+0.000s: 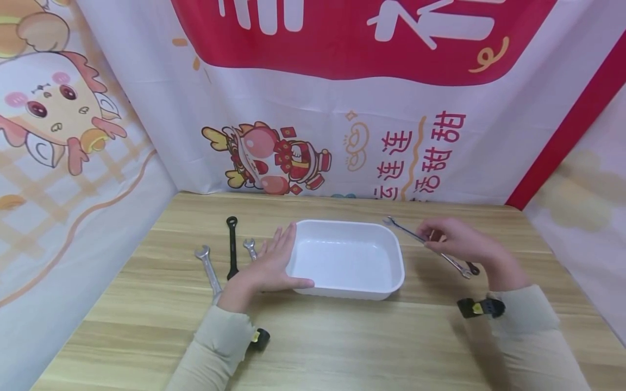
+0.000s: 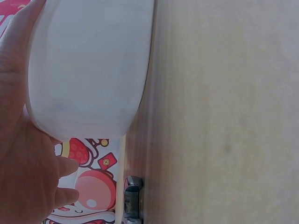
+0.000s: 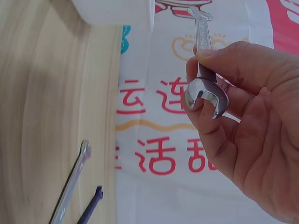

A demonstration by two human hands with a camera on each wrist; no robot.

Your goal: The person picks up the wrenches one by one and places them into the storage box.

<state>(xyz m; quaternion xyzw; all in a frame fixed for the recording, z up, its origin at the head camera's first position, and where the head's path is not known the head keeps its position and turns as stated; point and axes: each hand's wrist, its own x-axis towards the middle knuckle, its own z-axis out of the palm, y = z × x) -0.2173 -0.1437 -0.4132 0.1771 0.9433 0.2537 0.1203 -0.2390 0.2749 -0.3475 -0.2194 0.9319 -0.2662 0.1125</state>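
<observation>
Wooden table [image 1: 342, 336]. White tray [image 1: 348, 258] at centre — left hand [image 1: 271, 266] lies flat against its left wall, fingers straight, gripping nothing. Right hand [image 1: 457, 239] pinches a silver wrench [image 1: 424, 240], lifted off the table, right of the tray. Three wrenches [image 1: 230, 258] lie left of the tray — two silver, one black.

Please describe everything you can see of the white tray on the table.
The white tray is a shallow rectangular container with rounded corners and a rolled rim, apparently plastic. It holds nothing and sits upright on the wooden table. The left hand rests with straight fingers against its left side; the right hand is apart from it.
</observation>
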